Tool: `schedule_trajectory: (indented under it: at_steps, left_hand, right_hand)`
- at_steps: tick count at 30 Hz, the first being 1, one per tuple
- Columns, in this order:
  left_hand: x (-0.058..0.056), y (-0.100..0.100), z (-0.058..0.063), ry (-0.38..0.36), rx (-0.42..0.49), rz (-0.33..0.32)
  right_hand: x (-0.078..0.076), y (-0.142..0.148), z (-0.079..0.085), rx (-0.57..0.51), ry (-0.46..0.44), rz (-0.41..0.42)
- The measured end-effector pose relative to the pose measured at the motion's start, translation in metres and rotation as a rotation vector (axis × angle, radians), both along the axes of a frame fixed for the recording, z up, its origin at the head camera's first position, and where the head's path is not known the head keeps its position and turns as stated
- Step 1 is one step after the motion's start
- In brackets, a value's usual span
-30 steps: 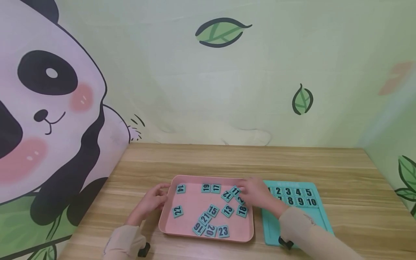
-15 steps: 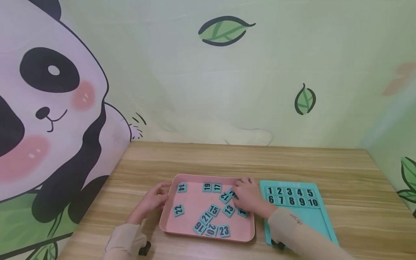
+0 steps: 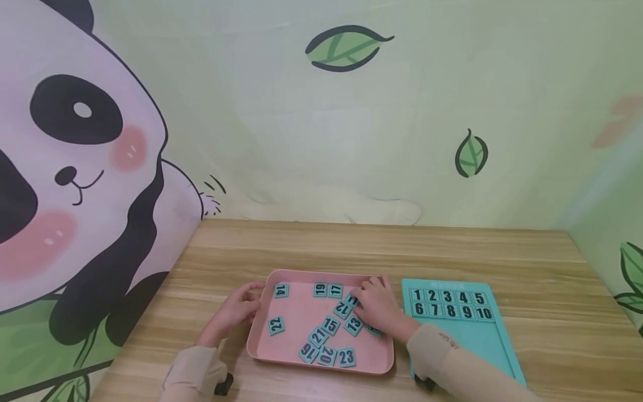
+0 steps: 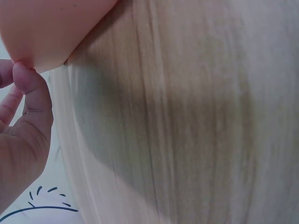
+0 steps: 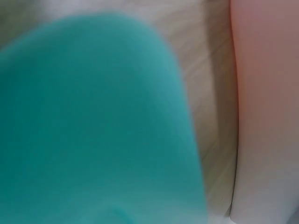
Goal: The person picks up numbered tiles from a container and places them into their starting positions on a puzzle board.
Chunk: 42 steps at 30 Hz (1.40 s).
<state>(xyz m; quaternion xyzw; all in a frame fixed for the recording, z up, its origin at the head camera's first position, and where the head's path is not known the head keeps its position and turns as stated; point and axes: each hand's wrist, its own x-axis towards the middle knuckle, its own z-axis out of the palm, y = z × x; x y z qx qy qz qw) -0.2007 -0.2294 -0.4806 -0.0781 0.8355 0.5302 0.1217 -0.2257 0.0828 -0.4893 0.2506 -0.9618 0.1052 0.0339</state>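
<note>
A pink tray (image 3: 293, 312) with loose teal number tiles lies on the wooden table. At its left wall my left hand (image 3: 236, 307) grips the edge; in the left wrist view the thumb (image 4: 35, 88) presses a corner of the tray. My right hand (image 3: 380, 307) reaches over the right wall, its fingers down among the tiles. Beneath the fingertips a tile is mostly covered, and tile 12 (image 3: 343, 308) lies touching it. Tile 13 (image 3: 354, 325) is just below, and another tile is half hidden under the hand. The right wrist view does not show the hand.
Right of the tray lies a teal board (image 3: 464, 335) with tiles 1 to 10 in its top two rows. Tiles 14 (image 3: 281, 290) and 22 (image 3: 276, 325) lie at the tray's left side. Behind the table (image 3: 382, 245) stands a printed cloth backdrop.
My right hand has moved left inside the tray, away from the board. Tile 12 has slid left and slightly toward me. My left hand has stayed on the tray's edge.
</note>
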Motion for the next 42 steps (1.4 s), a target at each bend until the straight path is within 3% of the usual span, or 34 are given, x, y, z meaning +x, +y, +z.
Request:
schedule_trajectory:
  at_steps: [11, 22, 25, 34, 42]
  left_hand:
    - [0.001, 0.001, -0.003, 0.01, -0.005, 0.004]
    - [0.0, 0.0, -0.005, 0.018, 0.001, 0.002]
    - [0.0, 0.0, -0.003, 0.017, -0.004, 0.011]
    - [0.001, 0.001, -0.002, 0.012, -0.01, 0.013]
    - [0.001, 0.001, -0.002, 0.01, -0.012, 0.014]
  right_hand:
    - [-0.001, 0.009, 0.008, -0.131, 0.002, -0.033]
    - [0.001, 0.031, 0.035, -0.321, -0.29, -0.11]
    - [0.003, 0.042, 0.043, -0.382, -0.342, -0.093]
    - [0.011, 0.08, 0.055, -0.385, -0.296, -0.005]
    - [0.016, 0.113, 0.047, -0.394, -0.309, -0.013]
